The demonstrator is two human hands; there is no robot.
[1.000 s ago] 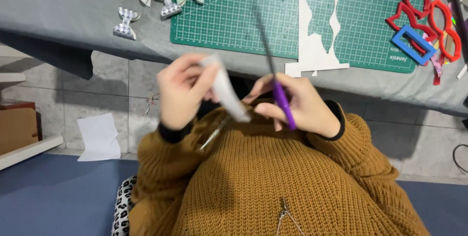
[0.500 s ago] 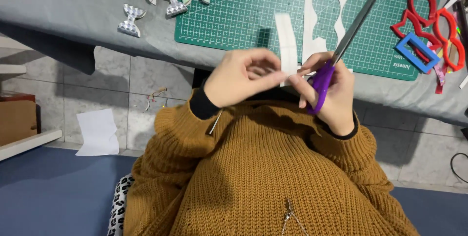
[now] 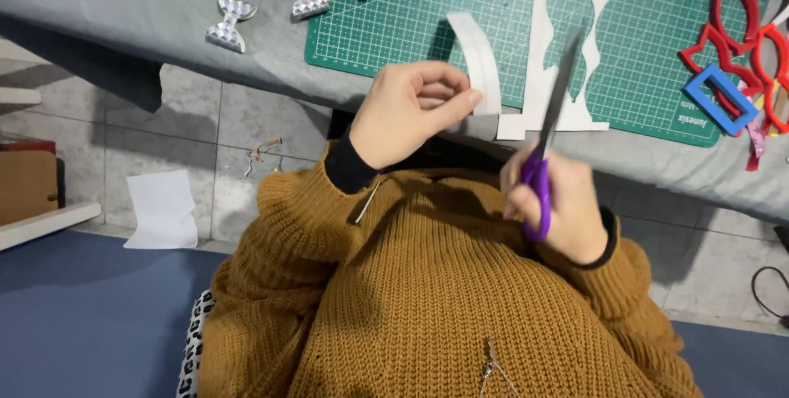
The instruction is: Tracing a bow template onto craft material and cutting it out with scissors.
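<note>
My left hand (image 3: 408, 110) pinches a curved white strip (image 3: 479, 61) between thumb and fingers and holds it upright over the table's near edge. My right hand (image 3: 559, 205) grips purple-handled scissors (image 3: 549, 131), blades closed and pointing up toward the green cutting mat (image 3: 411, 12). The scissors stand a little to the right of the strip, not touching it. White leftover cut-outs (image 3: 546, 86) lie on the mat behind the blades. Both hands are above my mustard knit sweater (image 3: 427, 299).
Silver and pale fabric bows (image 3: 230, 24) lie on the grey tablecloth (image 3: 123, 4) left of the mat. Red and blue plastic templates (image 3: 727, 78) sit at the right. A white sheet (image 3: 163, 209) and small scraps lie on the tiled floor; a cardboard box (image 3: 25, 184) stands at left.
My hands have drawn apart: the right hand dropped lower with the scissors, off the strip. The left hand keeps the strip, now raised beside the mat.
</note>
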